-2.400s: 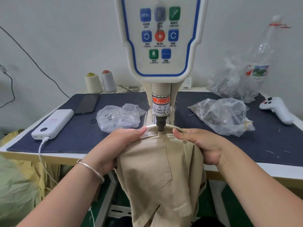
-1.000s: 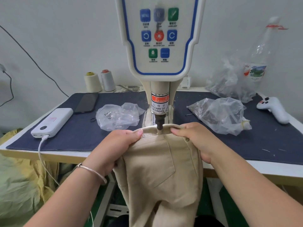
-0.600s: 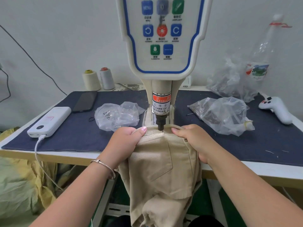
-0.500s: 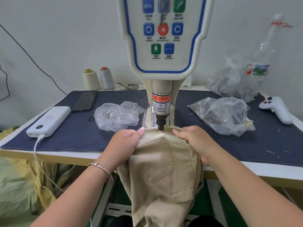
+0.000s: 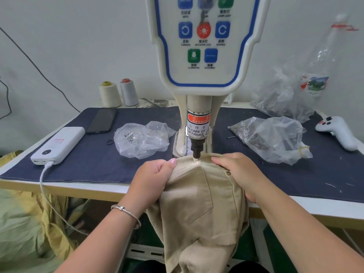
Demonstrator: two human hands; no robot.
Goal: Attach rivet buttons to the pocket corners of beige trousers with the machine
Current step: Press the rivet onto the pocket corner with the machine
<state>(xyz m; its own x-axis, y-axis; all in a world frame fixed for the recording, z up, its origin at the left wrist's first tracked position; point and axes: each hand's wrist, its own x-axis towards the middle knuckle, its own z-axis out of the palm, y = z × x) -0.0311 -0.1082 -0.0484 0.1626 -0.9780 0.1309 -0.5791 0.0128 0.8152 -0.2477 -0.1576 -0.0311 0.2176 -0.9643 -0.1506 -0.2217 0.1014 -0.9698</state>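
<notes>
The beige trousers (image 5: pixel 199 209) hang over the front edge of the table (image 5: pixel 307 205), their waistband lifted up under the machine (image 5: pixel 199 75) that stands at the middle of the table. The left hand (image 5: pixel 151 178) grips the cloth at the left of the waistband, fingers curled round a fold with the thumb lying on top. The right hand (image 5: pixel 238 172) holds the right side, fingers bent down over the edge of the band. Between the two hands the upper corner of the back pocket (image 5: pixel 194 194) sits right below the dark punch tip (image 5: pixel 196 152) of the machine; whether the tip touches the cloth cannot be told. One small metal rivet (image 5: pixel 228 173) shows on the trousers just beside the right hand. A dark blue mat (image 5: pixel 94 164) covers the table. On it, left of the machine, lies a clear bag (image 5: pixel 141 139) with small metal parts, and toward the left edge a white power bank (image 5: pixel 58 144) with a cable, with a black phone (image 5: pixel 102 121) behind it. Right of the machine lies another clear bag (image 5: pixel 273 138), and near the right edge a white handheld device (image 5: pixel 338 133). Two thread cones (image 5: pixel 118 93) stand at the back edge.
</notes>
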